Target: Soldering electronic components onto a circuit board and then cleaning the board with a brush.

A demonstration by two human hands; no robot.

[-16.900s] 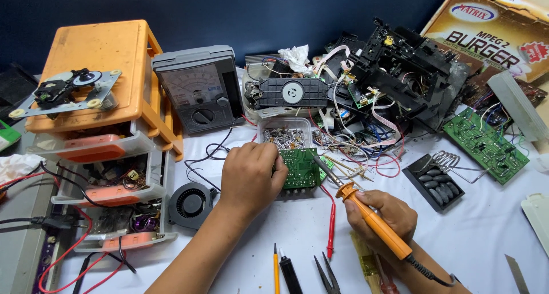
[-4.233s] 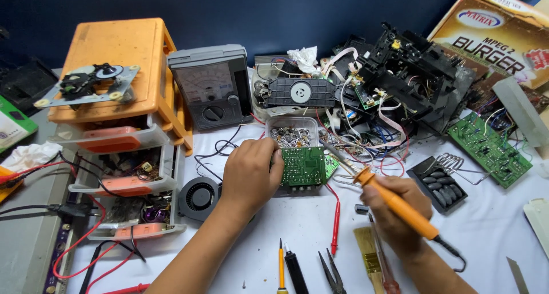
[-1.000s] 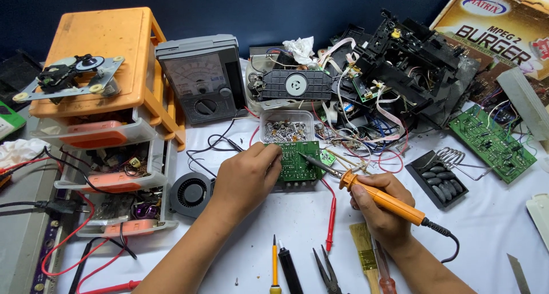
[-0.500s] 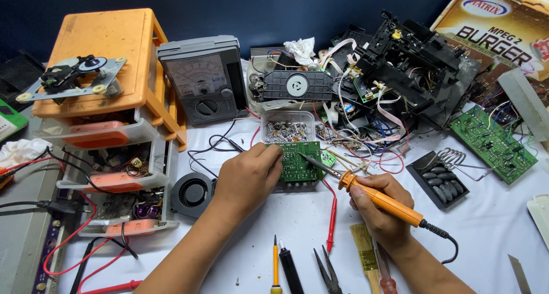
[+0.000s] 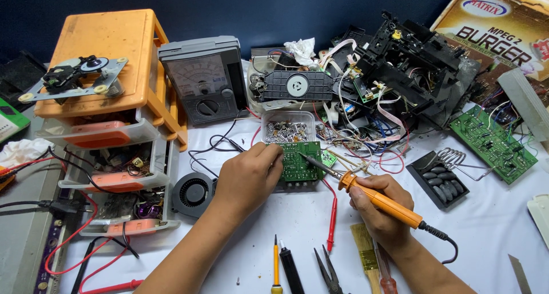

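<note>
**Soldering iron tip on small green board, left hand steadying it**

Left hand [image 5: 249,177] lies palm-down on the white table cover [image 5: 486,214], fingers curled over the left edge of the small green rectangular circuit board [image 5: 301,161], pinning it flat. Board sits mid-table, just in front of the clear plastic tray of small metal parts [image 5: 287,129].

Right hand [image 5: 382,208] has its fingers wrapped tight round the orange-handled soldering iron [image 5: 374,198], pen-style. The metal tip reaches up-left onto the board's right half; black cord trails off right.

Around: grey analogue multimeter [image 5: 203,79] standing behind, orange plastic drawer cabinet [image 5: 111,82] at left, round black cooling fan [image 5: 191,194] just left of the left wrist. Larger green circuit board [image 5: 492,142] well apart at right. Red probe lead [image 5: 332,222] lies between the hands. Black-handled cutters [image 5: 327,268] and a wooden-handled brush [image 5: 366,259] near the front edge.
</note>
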